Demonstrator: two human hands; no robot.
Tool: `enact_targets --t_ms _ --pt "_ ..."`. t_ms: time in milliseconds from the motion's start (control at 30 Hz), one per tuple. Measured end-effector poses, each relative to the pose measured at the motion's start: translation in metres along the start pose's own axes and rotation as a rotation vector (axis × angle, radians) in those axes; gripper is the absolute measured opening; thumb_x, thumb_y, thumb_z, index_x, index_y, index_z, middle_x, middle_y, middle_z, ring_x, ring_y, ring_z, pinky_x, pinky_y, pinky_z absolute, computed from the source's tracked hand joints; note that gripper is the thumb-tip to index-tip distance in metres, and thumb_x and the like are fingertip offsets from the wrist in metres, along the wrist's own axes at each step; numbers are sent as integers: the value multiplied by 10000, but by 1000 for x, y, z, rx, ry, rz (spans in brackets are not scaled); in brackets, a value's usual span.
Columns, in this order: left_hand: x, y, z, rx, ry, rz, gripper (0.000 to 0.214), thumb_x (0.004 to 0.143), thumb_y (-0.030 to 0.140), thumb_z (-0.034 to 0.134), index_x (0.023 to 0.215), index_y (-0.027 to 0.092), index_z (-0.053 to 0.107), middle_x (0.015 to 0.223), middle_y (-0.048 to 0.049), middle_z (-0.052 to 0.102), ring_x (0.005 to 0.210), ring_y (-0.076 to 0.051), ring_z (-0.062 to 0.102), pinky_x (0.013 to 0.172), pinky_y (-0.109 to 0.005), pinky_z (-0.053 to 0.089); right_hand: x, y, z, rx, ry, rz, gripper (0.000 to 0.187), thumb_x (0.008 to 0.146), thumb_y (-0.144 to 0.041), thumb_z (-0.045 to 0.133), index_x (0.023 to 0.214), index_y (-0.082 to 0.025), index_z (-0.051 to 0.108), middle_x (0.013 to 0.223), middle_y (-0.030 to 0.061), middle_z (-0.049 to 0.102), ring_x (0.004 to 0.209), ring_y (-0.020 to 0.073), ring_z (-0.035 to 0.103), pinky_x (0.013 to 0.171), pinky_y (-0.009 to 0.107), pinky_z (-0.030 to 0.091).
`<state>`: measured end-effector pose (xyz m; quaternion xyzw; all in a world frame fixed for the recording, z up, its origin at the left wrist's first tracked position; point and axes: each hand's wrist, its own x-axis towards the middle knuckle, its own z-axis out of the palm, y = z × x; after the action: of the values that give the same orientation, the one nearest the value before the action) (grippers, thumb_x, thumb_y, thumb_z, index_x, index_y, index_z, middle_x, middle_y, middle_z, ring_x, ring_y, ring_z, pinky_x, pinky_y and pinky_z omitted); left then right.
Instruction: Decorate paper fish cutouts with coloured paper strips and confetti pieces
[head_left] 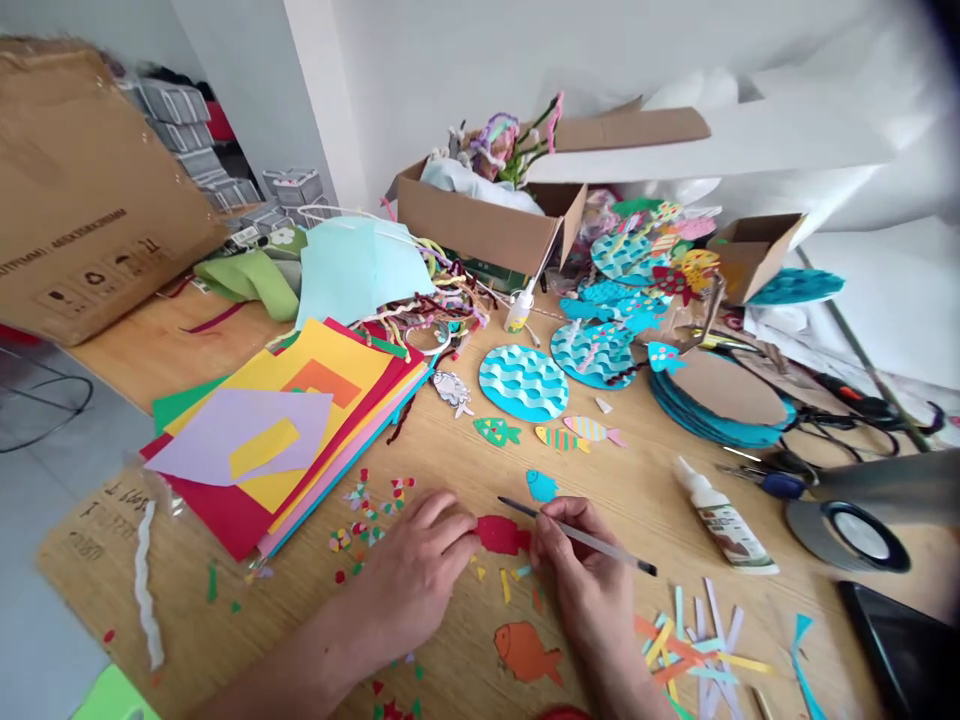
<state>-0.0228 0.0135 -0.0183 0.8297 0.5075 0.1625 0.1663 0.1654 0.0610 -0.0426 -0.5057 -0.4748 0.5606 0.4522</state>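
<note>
A red paper fish cutout lies on the wooden table between my hands. My left hand rests palm down with its fingertips pressing the fish's left edge. My right hand is closed around a thin grey pencil, its tip pointing up and left above the red fish. A small blue fish lies just beyond the pencil tip. An orange fish lies nearer to me, below the hands.
A stack of coloured paper sheets lies at left. Blue wave discs, small striped fish, a glue bottle, paper strips, scissors, a tape roll and cardboard boxes crowd the table.
</note>
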Motion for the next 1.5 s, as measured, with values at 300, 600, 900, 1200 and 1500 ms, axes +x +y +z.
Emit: enact_targets --t_ms 300,600,900,1200,1500 --pt "0 -1 1 34 -6 -1 364 837 38 416 1151 152 560 1130 -50 588 1157 -235 409 1045 -418 365 6 0 -8 -122 -22 -18 223 830 -394 593 865 -177 557 474 -54 519 418 96 468 438 203 380" --pt "0 2 -2 42 4 0 352 843 44 429 1146 159 567 1105 -47 598 1146 -225 421 1039 -410 370 0 4 -1 -216 -44 -74 243 843 -418 573 813 -179 542 548 -25 566 407 97 468 393 209 374" --pt "-1 1 -1 45 20 10 339 827 34 442 1112 152 583 1111 -56 598 1153 -223 422 1017 -404 390 4 -1 2 -338 -34 -176 263 846 -402 558 737 -163 571 578 -9 555 474 108 473 432 215 375" --pt "-1 2 -1 61 56 23 333 811 23 466 1082 153 609 1162 -44 611 1197 -220 406 1034 -405 389 5 0 1 -332 -79 -181 259 849 -396 562 745 -161 593 611 3 565 511 114 493 460 220 403" --pt "-2 1 -1 63 46 16 325 811 26 469 1068 154 620 1158 -42 616 1202 -220 405 1054 -412 371 5 3 0 -355 -100 -175 261 853 -407 559 767 -163 593 604 -1 576 497 114 484 463 227 388"
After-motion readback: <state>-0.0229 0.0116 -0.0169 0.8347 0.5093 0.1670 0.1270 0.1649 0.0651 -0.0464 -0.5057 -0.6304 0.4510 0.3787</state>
